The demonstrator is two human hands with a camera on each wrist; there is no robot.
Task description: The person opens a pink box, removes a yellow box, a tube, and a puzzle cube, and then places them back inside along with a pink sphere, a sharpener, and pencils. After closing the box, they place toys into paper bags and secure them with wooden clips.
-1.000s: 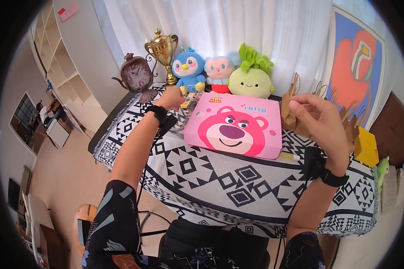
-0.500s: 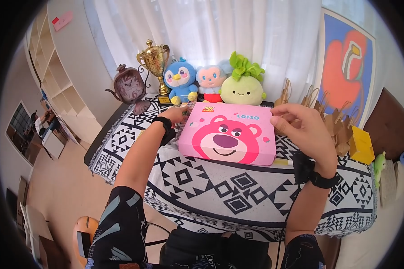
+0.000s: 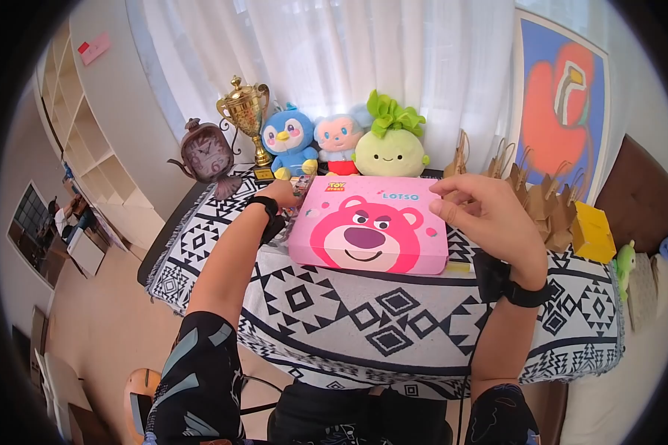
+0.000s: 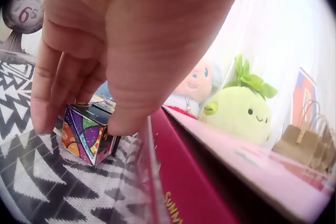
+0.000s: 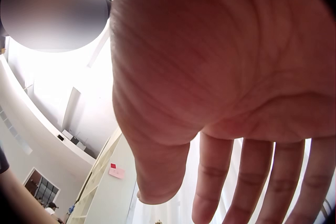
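A small cube point(image 4: 83, 136) with bright multicoloured patterns rests on the patterned cloth, left of the pink Lotso box point(image 3: 334, 208). My left hand point(image 3: 278, 194) reaches down over it. In the left wrist view the thumb point(image 4: 123, 121) lies at the cube's right side and the fingers bend down behind and left of it, the nearest fingertip a little apart. My right hand point(image 3: 486, 215) hovers by the box's right edge with nothing in it. Its fingers point(image 5: 252, 176) are nearly straight and spread in the right wrist view.
Behind the box stand a clock point(image 3: 206, 152), a gold trophy point(image 3: 243, 111), a blue penguin plush point(image 3: 289, 141), a pale blue plush point(image 3: 339, 137) and a green plush point(image 3: 390, 156). Paper bags point(image 3: 545, 204) and a yellow box point(image 3: 592, 233) stand at the right.
My left hand has come down beside the box, to the cube. The right hand has moved leftward to the box's right edge. The head view has shifted somewhat.
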